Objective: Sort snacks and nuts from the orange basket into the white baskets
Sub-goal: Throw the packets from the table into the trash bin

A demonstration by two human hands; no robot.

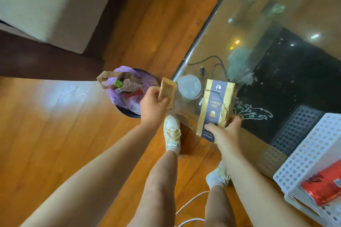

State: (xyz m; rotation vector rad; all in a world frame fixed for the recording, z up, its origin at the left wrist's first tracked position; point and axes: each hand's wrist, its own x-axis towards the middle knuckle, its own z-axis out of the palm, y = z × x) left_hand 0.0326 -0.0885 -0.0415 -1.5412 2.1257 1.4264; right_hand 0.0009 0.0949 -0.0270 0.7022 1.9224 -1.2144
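My left hand grips a small tan packet, held over the floor beside the corner of the glass table. My right hand holds a gold and dark box marked "Espresso Forte" by its lower end, above the table's near edge. A white perforated basket stands at the lower right on the table, with a red packet lying in it. The orange basket is out of view.
A waste bin lined with a purple bag, full of paper and wrappers, stands on the wooden floor just left of my left hand. The glass table fills the upper right. My two feet in white shoes stand below. A white cable lies on the floor.
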